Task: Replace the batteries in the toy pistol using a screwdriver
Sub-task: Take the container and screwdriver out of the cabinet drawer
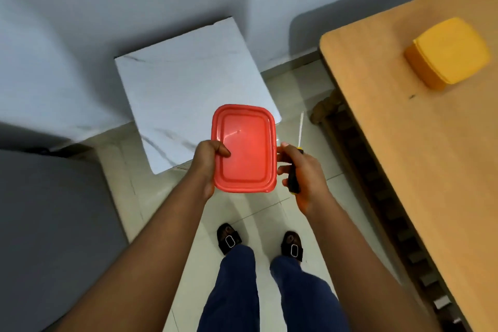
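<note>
The person stands on a tiled floor, both arms out in front. The left hand grips the left edge of a red lidded box, thumb pressed on top of the lid and fingers hidden beneath. The right hand is curled round the dark handle of a screwdriver, its thin pale shaft pointing up and away; the fingertips of this hand sit just beside the box's right edge, though whether they touch it is hard to tell.

The toy pistol is not in view. It may be inside the red box, but the lid is opaque, so that is only a guess. To the right stands a wooden bench with a yellow box on it, well apart from the hands. A white marble slab lies ahead, against the wall.

The red box looks like thin plastic: light, slightly flexible, smooth and a bit slippery, so a one-sided pinch could let it tilt. Holding it by the rim or underneath seems safest. The screwdriver is stiff and best gripped at its thick handle, as it is now. Setting both on the bench would probably come first.
</note>
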